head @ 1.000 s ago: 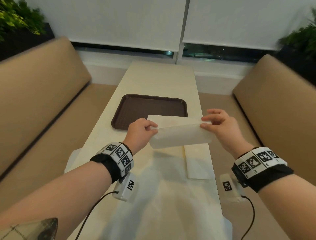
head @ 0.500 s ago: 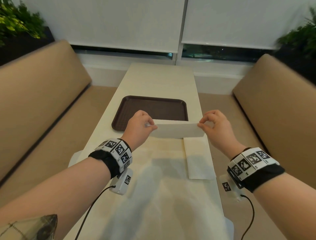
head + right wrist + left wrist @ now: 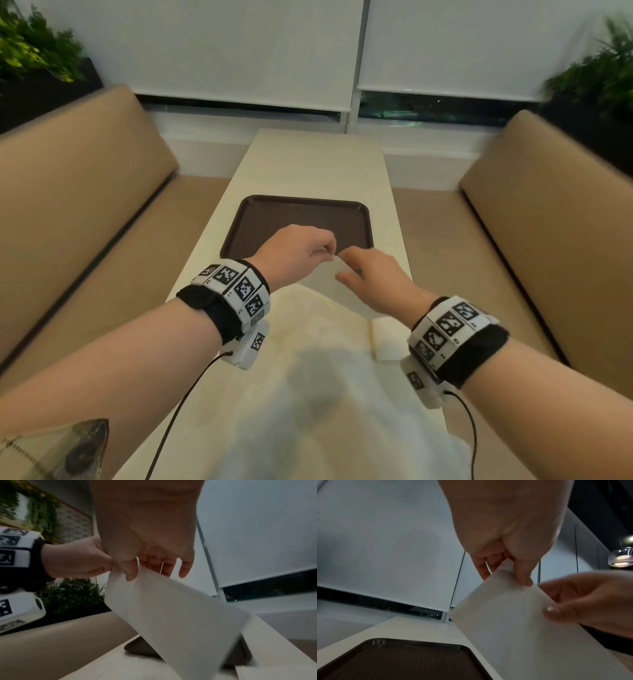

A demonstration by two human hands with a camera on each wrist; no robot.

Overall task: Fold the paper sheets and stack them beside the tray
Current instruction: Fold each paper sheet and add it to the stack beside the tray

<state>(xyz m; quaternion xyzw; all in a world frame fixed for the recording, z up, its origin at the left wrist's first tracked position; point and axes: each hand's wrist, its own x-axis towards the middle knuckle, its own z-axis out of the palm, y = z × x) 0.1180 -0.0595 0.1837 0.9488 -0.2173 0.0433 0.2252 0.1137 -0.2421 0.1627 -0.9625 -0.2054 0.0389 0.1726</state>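
A white paper sheet [image 3: 322, 279], folded into a strip, hangs in the air just in front of the dark brown tray [image 3: 298, 219]. My left hand [image 3: 329, 251] pinches its top corner between thumb and fingers, as the left wrist view shows at the paper sheet [image 3: 505, 615]. My right hand [image 3: 346, 267] is close beside the left one and pinches the same top edge, thumb on the near face of the paper sheet [image 3: 171, 615]. A folded paper stack [image 3: 385, 339] lies on the table below my right wrist, partly hidden by it.
Several unfolded white sheets [image 3: 325, 394] are spread on the narrow cream table [image 3: 315, 164] in front of me. Tan bench seats flank the table on both sides. Window blinds and a sill close off the far end.
My right hand has swung left to meet the left hand, bringing the two ends of the strip together. The paper now hangs doubled below both hands.
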